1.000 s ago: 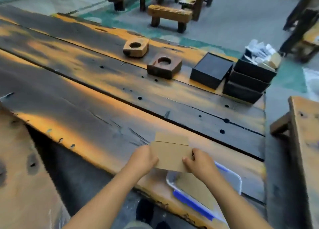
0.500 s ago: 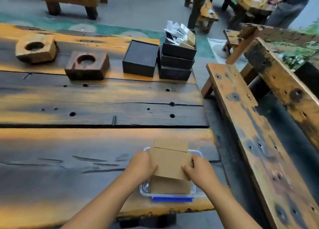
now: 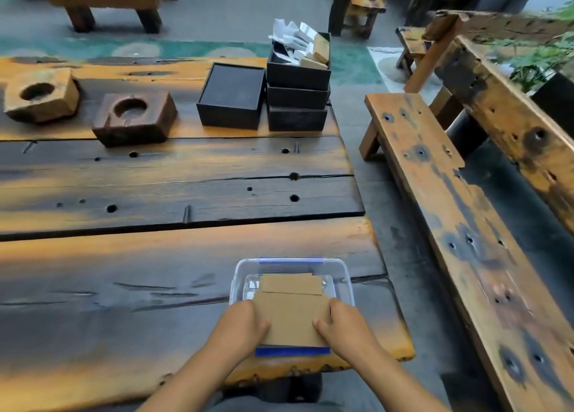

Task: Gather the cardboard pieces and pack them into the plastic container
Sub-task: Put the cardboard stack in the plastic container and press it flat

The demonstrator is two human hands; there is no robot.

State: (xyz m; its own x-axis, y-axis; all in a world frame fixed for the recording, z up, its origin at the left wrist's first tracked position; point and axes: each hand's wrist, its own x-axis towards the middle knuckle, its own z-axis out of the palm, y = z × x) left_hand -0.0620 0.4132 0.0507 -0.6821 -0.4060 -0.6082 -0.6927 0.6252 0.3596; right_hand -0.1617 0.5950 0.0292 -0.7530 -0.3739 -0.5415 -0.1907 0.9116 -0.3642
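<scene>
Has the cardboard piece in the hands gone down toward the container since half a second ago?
Yes. The cardboard piece has dropped lower against the plastic container: it now lies low across the near rim, both hands keeping their grip.

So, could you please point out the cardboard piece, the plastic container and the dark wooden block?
cardboard piece (image 3: 293, 317), head view, middle of its flat face.
plastic container (image 3: 344, 275), head view, right side of its clear rim.
dark wooden block (image 3: 133, 132), head view, its near front face.
</scene>
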